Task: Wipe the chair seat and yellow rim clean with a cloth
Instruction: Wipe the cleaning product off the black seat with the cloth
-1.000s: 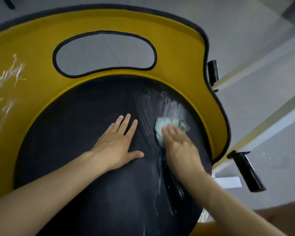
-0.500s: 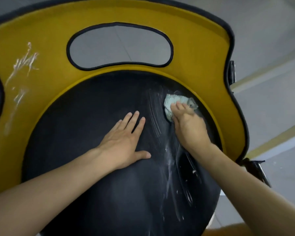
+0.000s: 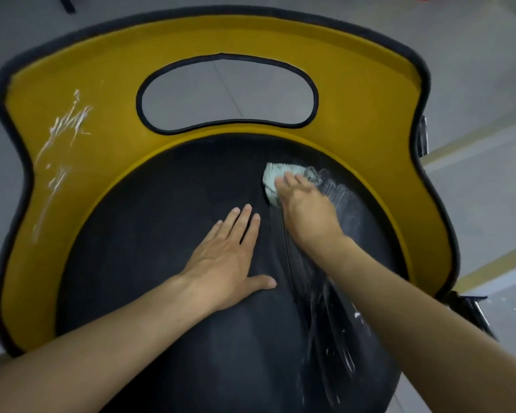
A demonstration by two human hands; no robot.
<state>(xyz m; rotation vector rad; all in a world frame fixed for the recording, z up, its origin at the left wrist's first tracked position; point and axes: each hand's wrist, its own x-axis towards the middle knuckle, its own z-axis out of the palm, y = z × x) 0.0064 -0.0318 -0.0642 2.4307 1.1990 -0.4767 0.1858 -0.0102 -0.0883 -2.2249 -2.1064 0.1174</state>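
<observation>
A round black chair seat [image 3: 149,234] fills the view, ringed by the yellow rim [image 3: 370,114]. My right hand [image 3: 307,213] presses a small pale green cloth [image 3: 270,177] flat against the seat's far right part, fingers lying straight over it. My left hand [image 3: 224,260] rests flat on the middle of the seat, fingers spread, just left of the right wrist. White streaks [image 3: 340,201] fan out right of the cloth, and more wet streaks [image 3: 319,317] run down the seat under my right forearm. White smears [image 3: 63,135] mark the rim's left side.
An oval cutout [image 3: 227,96] in the yellow back shows grey floor through it. A black chair part [image 3: 471,308] sticks out at the right edge. Yellow and white floor lines [image 3: 495,260] run along the right.
My right hand has slid the cloth away from me and leftward across the seat, leaving streaks behind. The left hand has stayed flat in place. The camera has pulled back a little.
</observation>
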